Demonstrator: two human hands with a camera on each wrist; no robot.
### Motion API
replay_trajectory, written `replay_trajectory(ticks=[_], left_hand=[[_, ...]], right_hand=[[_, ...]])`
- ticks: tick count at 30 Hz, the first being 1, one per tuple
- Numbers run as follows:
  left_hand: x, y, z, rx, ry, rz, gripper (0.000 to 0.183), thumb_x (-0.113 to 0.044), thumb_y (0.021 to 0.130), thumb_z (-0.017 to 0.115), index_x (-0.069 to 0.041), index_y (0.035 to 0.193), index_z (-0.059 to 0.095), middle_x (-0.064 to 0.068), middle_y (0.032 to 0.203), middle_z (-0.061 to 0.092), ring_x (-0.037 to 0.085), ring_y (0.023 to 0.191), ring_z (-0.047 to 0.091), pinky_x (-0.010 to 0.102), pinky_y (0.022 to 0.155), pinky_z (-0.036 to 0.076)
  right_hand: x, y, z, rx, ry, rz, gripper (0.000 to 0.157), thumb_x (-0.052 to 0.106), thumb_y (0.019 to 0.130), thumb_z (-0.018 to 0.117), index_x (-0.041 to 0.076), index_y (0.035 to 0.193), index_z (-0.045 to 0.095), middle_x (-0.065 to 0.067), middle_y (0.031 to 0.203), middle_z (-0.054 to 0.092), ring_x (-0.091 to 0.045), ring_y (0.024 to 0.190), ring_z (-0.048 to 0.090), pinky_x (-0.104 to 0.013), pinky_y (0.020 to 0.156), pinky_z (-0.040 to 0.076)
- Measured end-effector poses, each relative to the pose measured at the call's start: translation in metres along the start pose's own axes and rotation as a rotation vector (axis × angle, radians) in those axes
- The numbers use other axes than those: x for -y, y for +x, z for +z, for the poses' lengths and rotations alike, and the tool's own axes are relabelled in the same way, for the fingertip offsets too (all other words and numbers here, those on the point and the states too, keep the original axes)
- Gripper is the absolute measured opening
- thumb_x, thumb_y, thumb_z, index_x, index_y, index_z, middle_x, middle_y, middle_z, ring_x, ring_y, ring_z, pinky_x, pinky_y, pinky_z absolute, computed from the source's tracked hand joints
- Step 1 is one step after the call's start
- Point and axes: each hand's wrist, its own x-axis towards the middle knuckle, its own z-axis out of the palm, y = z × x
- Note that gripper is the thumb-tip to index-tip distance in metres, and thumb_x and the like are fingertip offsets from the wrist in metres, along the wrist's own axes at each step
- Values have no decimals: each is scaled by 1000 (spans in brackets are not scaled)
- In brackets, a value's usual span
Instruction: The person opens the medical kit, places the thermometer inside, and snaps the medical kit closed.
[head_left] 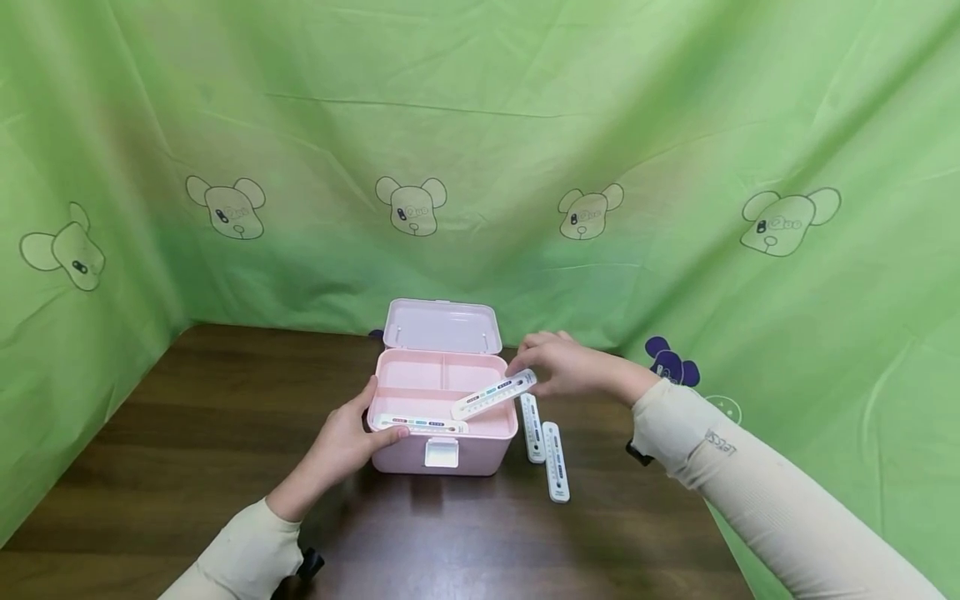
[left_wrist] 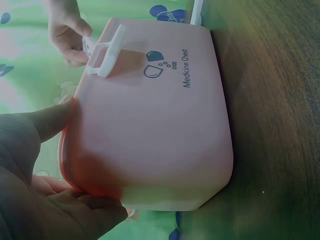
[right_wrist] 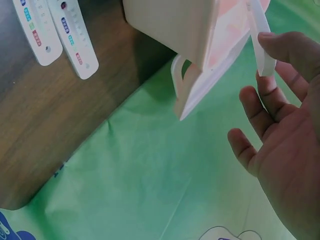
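A pink medicine chest (head_left: pixel 487 457) stands with its lid (head_left: pixel 442 327) tipped back, showing compartments inside. My left hand (head_left: pixel 341 437) grips its left front corner, thumb over the rim; the left wrist view shows the chest's front wall (left_wrist: pixel 160 120) with printed lettering. Between thumb and fingers my right hand (head_left: pixel 558 364) pinches one end of a white strip thermometer (head_left: pixel 493 395), held slanted over the chest's right side. Another thermometer (head_left: pixel 423 424) lies inside along the front wall. In the right wrist view, the pinched thermometer (right_wrist: pixel 261 50) is seen edge-on.
Two more thermometers (head_left: pixel 532 429) (head_left: pixel 556 462) lie on the brown wooden table (head_left: pixel 420 542), right of the chest. A white latch (head_left: pixel 442 452) hangs at the chest's front. Green cloth (head_left: pixel 495 133) with bear faces surrounds the table's back and sides.
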Motion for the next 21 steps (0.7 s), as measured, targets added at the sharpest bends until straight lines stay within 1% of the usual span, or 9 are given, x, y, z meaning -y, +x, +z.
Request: replay_trajectory(ticks=[7, 13, 16, 19, 21], left_hand=[[0, 0, 0, 0, -1, 2, 105, -37, 83, 86, 3, 159, 27, 23, 157, 42, 38, 139, 50, 54, 110, 45], [-2, 1, 0, 2, 3, 2, 104, -37, 83, 86, 2, 160, 27, 23, 157, 43, 38, 139, 50, 54, 110, 45], [-2, 1, 0, 1, 6, 1, 104, -37, 83, 86, 1, 160, 28, 23, 156, 43, 37, 139, 50, 53, 110, 45], [-2, 1, -1, 1, 9, -2, 103, -37, 83, 86, 1, 160, 28, 22, 156, 43, 37, 139, 50, 53, 110, 45], [-2, 1, -1, 3, 9, -4, 103, -37, 83, 86, 1, 160, 28, 22, 157, 43, 37, 140, 50, 53, 110, 45]], right_hand=[[-3, 12, -1, 50, 24, -37, 40, 9, 83, 80, 19, 121, 74, 5, 115, 63, -21, 115, 54, -47, 97, 36], [-5, 22, 1, 80, 33, -63, 38, 12, 85, 80, 21, 122, 74, 7, 117, 64, -20, 119, 54, -48, 100, 35], [-4, 27, 2, 86, 38, -83, 39, 11, 85, 80, 21, 122, 74, 6, 118, 64, -22, 122, 54, -50, 102, 35], [-2, 32, 3, 94, 37, -103, 40, 11, 83, 82, 20, 121, 74, 6, 116, 66, -22, 120, 55, -51, 102, 35], [0, 36, 5, 97, 25, -111, 41, 12, 81, 83, 20, 120, 74, 6, 114, 66, -20, 116, 56, -50, 100, 35]])
